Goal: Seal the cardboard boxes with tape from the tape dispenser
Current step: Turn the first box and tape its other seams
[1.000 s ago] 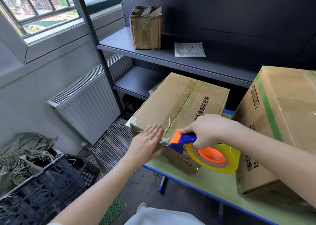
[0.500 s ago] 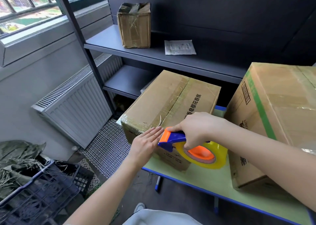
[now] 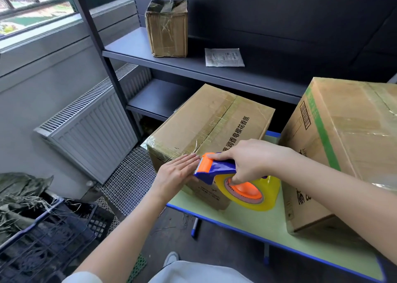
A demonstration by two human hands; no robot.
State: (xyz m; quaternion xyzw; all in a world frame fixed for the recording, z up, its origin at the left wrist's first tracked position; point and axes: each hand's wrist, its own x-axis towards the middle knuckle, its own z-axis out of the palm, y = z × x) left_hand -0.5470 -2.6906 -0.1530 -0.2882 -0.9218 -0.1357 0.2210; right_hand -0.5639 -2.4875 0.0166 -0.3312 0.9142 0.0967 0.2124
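Dark shelf unit [image 3: 214, 72] is standing behind a green, blue-edged counter [image 3: 253, 224]. Large cardboard box [image 3: 348, 153] is sitting on the counter's right side, with a green stripe and glossy tape across its top. Middle cardboard box [image 3: 206, 119] is sitting on the counter's left end, near corner overhanging the edge, with shiny tape running along its top centre seam and down over the near top edge. Small box [image 3: 167, 29] is sitting on the upper shelf, a white paper packet [image 3: 224, 57] lying to its right, well apart.

Tape dispenser [image 3: 217, 168], blue body with an orange toothed head and a yellowish tape roll [image 3: 260, 201], is being held against the middle box's near face, just under the top edge. Right hand [image 3: 255, 160] is grasping the dispenser handle, fingers wrapped over it, thumb reaching to the orange hub. Left hand [image 3: 174, 173] is lying flat and released, fingers straight, pressing the box's near face, fingertips just beside the toothed head.

Step, as I'm judging it: finishing the seam strip on the middle box, at the cut. Next move is probably calling for tilting the teeth into the tape and tearing, the left hand pinning the strip, then rubbing the tail down. Can't tell whether the large box needs more tape.
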